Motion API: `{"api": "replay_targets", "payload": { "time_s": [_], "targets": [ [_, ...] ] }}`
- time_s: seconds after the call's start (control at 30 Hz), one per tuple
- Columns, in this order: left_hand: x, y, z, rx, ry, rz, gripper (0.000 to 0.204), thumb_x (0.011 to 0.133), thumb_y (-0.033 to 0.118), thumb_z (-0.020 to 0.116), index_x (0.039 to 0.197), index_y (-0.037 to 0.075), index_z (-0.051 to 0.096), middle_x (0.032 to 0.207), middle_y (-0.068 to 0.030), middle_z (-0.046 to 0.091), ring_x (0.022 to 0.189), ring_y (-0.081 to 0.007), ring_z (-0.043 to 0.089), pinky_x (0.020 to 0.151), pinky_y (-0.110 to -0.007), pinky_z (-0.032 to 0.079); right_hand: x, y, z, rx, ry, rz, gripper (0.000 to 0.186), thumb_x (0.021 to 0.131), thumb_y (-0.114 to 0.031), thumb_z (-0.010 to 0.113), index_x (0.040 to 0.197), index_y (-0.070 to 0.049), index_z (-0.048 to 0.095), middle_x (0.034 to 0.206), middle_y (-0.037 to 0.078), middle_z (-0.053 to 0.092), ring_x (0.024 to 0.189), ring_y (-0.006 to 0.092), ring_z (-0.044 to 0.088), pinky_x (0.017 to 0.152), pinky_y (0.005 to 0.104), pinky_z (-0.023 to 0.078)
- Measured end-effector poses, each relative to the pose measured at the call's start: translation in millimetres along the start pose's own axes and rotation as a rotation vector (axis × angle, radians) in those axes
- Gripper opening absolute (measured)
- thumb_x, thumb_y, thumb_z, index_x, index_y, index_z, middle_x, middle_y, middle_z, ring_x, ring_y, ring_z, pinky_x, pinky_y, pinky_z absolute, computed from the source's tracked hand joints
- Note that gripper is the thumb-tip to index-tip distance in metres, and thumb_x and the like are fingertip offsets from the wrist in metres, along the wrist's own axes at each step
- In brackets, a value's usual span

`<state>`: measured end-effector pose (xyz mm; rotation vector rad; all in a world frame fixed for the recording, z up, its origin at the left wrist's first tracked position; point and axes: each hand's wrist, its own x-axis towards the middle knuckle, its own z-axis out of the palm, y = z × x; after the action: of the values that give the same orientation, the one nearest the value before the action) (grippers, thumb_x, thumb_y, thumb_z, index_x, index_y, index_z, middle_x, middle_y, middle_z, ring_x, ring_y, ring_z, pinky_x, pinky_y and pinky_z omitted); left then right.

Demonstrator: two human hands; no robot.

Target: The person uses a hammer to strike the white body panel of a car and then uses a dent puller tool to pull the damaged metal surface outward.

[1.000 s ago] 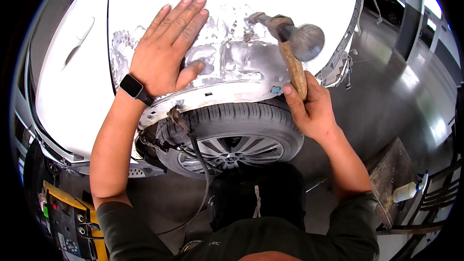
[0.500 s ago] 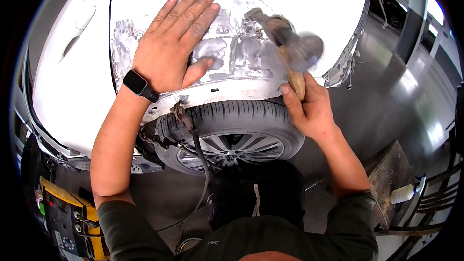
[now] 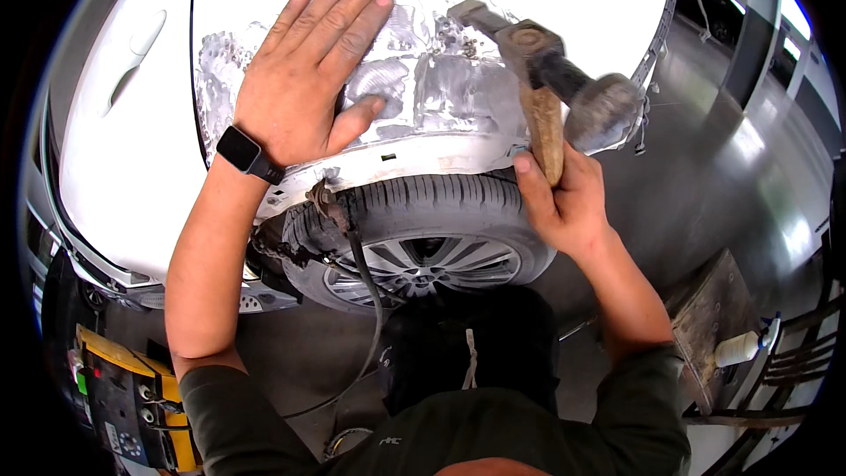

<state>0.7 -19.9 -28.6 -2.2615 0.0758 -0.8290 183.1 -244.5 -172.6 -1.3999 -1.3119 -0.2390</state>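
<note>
My left hand (image 3: 300, 88) lies flat with fingers stretched on the sanded part of a white car's rear panel (image 3: 458, 88), where bare grey metal and small dimples show. A black smartwatch (image 3: 249, 154) is on that wrist. My right hand (image 3: 571, 198) grips the wooden handle of a body hammer (image 3: 544, 123). Its dark head (image 3: 531, 40) is held over the right part of the sanded patch, the narrow end pointing to the upper left and the round face to the lower right. Whether the hammer touches the metal, I cannot tell.
Below the wheel-arch edge sits the car wheel (image 3: 423, 211). A clamp (image 3: 328, 204) with a cable hangs from that edge. A yellow-and-black machine (image 3: 132, 397) stands lower left. At lower right, a bottle (image 3: 738, 349) rests by a worn wooden board (image 3: 705, 335).
The hammer, blurred before, shows more sharply and its head has moved a little to the right. My left hand stays flat on the panel, slightly further up and left in the picture.
</note>
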Motion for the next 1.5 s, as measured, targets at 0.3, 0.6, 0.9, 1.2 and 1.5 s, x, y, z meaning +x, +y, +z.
{"api": "replay_targets", "payload": {
  "time_s": [0.3,0.6,0.9,1.2,1.5],
  "targets": [
    [3.0,-1.3,1.4,0.011,0.023,-0.001,0.081,0.084,0.040,0.064,0.156,0.014,0.040,0.163,-0.0066,0.037,0.152,-0.0267,0.033,0.126,-0.048,0.024,-3.6,-1.8,3.9,0.053,0.036,-0.005,0.028,0.097,-0.020,0.068,0.102,0.004,0.056,0.066,0.018,0.062,0.058,0.0352,0.064,0.054,0.0388,0.048],
    [2.6,0.5,1.7,0.014,0.026,0.008,0.080,0.084,0.038,0.064,0.156,0.013,0.040,0.163,-0.0088,0.037,0.152,-0.0292,0.032,0.125,-0.049,0.023,-5.6,10.2,4.3,-0.022,0.004,-0.069,0.035,0.097,-0.020,0.068,0.115,0.006,0.055,0.067,0.016,0.064,0.058,0.0339,0.066,0.055,0.0386,0.050],
    [1.2,0.3,1.2,0.014,0.019,0.008,0.080,0.082,0.037,0.065,0.155,0.013,0.041,0.163,-0.0086,0.037,0.152,-0.0287,0.032,0.125,-0.049,0.024,-15.0,4.1,6.3,0.001,-0.007,0.007,0.030,0.096,-0.021,0.069,0.108,0.004,0.058,0.066,0.014,0.063,0.057,0.0311,0.066,0.055,0.0379,0.050],
    [9.0,6.0,-2.5,0.018,0.050,0.027,0.084,0.079,0.035,0.067,0.156,0.015,0.041,0.163,-0.0087,0.037,0.152,-0.0298,0.032,0.125,-0.049,0.023,-82.5,19.5,22.3,0.283,0.159,0.051,0.017,0.100,-0.013,0.060,0.096,0.003,0.058,0.067,0.003,0.058,0.058,0.0120,0.053,0.054,0.0291,0.043],
    [-9.4,-6.6,-4.9,0.029,-0.001,0.034,0.085,0.078,0.033,0.067,0.157,0.018,0.040,0.164,-0.0069,0.036,0.152,-0.0274,0.031,0.127,-0.048,0.022,-67.2,-3.2,62.9,0.119,0.018,-0.006,0.032,0.092,-0.019,0.069,0.115,0.000,0.057,0.085,0.017,0.067,0.075,0.0325,0.068,0.067,0.0388,0.054]
  ]
}}
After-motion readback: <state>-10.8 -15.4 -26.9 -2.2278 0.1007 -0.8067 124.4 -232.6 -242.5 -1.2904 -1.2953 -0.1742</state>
